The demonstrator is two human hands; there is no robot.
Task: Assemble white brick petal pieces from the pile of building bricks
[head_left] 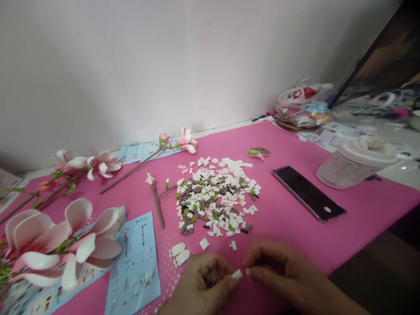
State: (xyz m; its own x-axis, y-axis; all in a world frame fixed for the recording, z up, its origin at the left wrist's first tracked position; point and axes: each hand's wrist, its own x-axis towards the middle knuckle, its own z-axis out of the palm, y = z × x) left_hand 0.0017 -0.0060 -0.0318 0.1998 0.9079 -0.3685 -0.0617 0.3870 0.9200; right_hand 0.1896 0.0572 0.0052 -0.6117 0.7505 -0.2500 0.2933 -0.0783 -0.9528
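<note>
Between thumb and forefinger, my left hand (208, 282) pinches a small white building brick (237, 274). My right hand (282, 271), a little blurred, pinches another small white piece (248, 271) just to the right of it, a narrow gap apart. Beyond both hands lies a heap of loose white, brown and green bricks (213, 197). Two white pointed assemblies (181, 258) rest left of my left hand, near a white square tile (204, 243). A single white piece (233, 245) lies just beyond my fingers. A brown branch with white buds (157, 205) sits left of the heap.
Pink magnolia stems (82, 240) lie along the left over blue instruction sheets (133, 267). A phone (308, 192) and a white lidded bin (354, 159) stand right on the pink mat (295, 236). Plastic bags (303, 105) sit at the back right. A wall rises behind.
</note>
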